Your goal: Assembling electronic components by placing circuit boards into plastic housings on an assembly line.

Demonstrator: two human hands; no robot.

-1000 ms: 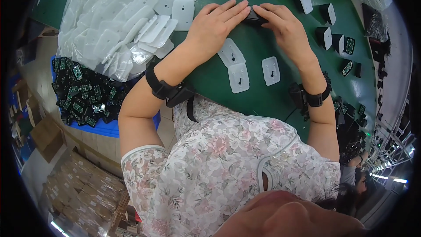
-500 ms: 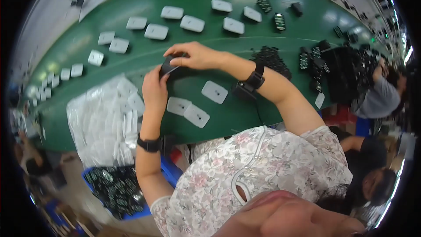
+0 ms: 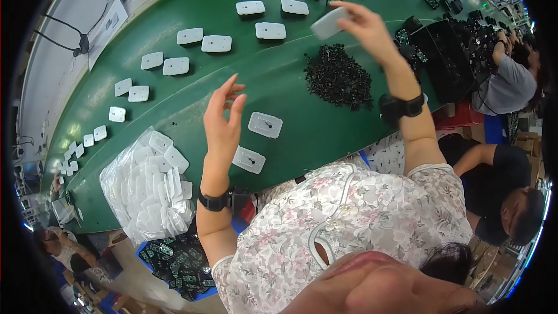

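Note:
My right hand (image 3: 365, 28) is raised toward the far side of the table and pinches a flat white-faced case (image 3: 329, 23) by its right end. A dark housing with a green board (image 3: 333, 0) stands just behind that case. My left hand (image 3: 222, 117) hovers over the table with fingers apart and nothing in them. Close to it lie two white cover plates, one (image 3: 265, 125) to its right and another (image 3: 250, 160) nearer to me, each with a small dark part on it.
White-topped cases (image 3: 216, 43) run in a curved row along the far left. A heap of small black parts (image 3: 337, 78) lies right of centre. White covers fill a clear plastic bag (image 3: 139, 197); circuit boards (image 3: 177, 264) fill a blue bin. Other people sit at the right and far left.
Both hands were together on a dark case. They have parted: my right hand has carried a white-faced case far right, and my left hand has opened. The view has shifted too.

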